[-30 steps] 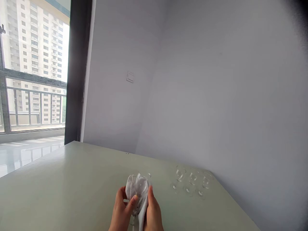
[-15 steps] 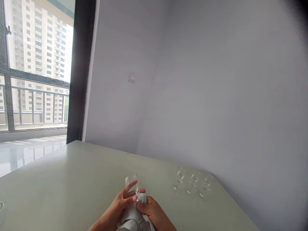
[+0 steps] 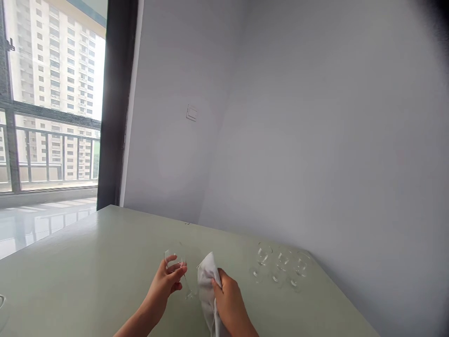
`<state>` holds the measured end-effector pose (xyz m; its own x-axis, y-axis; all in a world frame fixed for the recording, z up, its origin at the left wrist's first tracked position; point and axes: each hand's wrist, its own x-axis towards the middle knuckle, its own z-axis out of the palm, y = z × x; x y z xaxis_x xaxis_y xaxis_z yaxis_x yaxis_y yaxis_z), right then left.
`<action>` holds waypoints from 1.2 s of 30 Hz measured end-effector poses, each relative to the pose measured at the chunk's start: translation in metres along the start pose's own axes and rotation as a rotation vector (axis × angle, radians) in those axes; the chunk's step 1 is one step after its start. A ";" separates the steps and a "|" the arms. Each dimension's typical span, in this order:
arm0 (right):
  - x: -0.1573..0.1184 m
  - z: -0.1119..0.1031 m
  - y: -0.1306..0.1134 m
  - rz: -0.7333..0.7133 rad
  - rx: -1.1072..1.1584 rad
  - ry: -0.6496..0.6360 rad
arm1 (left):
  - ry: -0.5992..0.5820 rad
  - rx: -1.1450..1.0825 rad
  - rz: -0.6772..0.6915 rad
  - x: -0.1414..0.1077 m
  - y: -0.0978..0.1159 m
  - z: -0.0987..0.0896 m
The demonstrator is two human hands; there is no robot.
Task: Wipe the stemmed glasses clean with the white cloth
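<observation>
A clear stemmed wine glass [image 3: 176, 258] is held by its bowl in my left hand [image 3: 166, 280], its fingers wrapped around it. The stem slants down to the right, and the foot [image 3: 190, 295] is bare. Beside it, my right hand [image 3: 228, 296] grips a white cloth [image 3: 207, 283] that hangs down toward the lower edge of the view. The cloth and the glass look apart, with a narrow gap between them. Both hands are above the pale green table [image 3: 115, 271].
Several clear stemmed glasses [image 3: 281, 262] stand grouped at the table's right, near the grey wall [image 3: 298, 140]. Part of another glass [image 3: 3, 306] shows at the far left edge. A window [image 3: 52, 93] lies beyond the table on the left.
The cloth has come away from the glass. My left hand has moved left with the glass, now tilted, while my right hand has lifted the cloth slightly up and right.
</observation>
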<state>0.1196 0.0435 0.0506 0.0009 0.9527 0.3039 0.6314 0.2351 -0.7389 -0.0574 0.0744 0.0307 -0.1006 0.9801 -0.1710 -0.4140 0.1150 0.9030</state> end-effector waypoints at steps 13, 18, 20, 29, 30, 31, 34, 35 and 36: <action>-0.018 0.015 -0.016 -0.528 0.123 -0.237 | -0.334 -0.245 -0.301 -0.012 0.006 0.005; -0.012 0.007 -0.020 -0.202 0.597 -0.095 | -0.356 -0.443 -0.293 -0.018 0.008 0.013; -0.011 0.016 -0.018 0.001 0.816 -0.025 | -0.297 -0.528 -0.223 -0.019 0.005 0.016; -0.015 0.066 0.002 0.462 0.959 -0.078 | -0.122 -0.203 0.159 -0.024 -0.017 0.022; -0.015 0.065 0.001 0.443 0.925 -0.118 | -0.106 -0.142 0.203 -0.023 -0.013 0.020; -0.016 0.064 0.000 0.424 0.896 -0.154 | -0.085 -0.087 0.250 -0.022 -0.009 0.017; -0.018 0.059 0.000 0.391 0.744 -0.290 | -0.004 0.042 0.369 -0.014 0.006 0.004; -0.018 0.058 0.000 0.347 0.597 -0.294 | 0.029 0.068 0.395 -0.012 0.011 0.001; -0.018 0.056 0.001 0.278 0.404 -0.256 | 0.056 0.083 0.411 -0.010 0.014 -0.002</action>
<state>0.0773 0.0376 0.0107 -0.0958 0.9939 -0.0541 0.2868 -0.0245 -0.9577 -0.0638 0.0656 0.0448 -0.2916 0.9374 0.1906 -0.2556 -0.2684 0.9288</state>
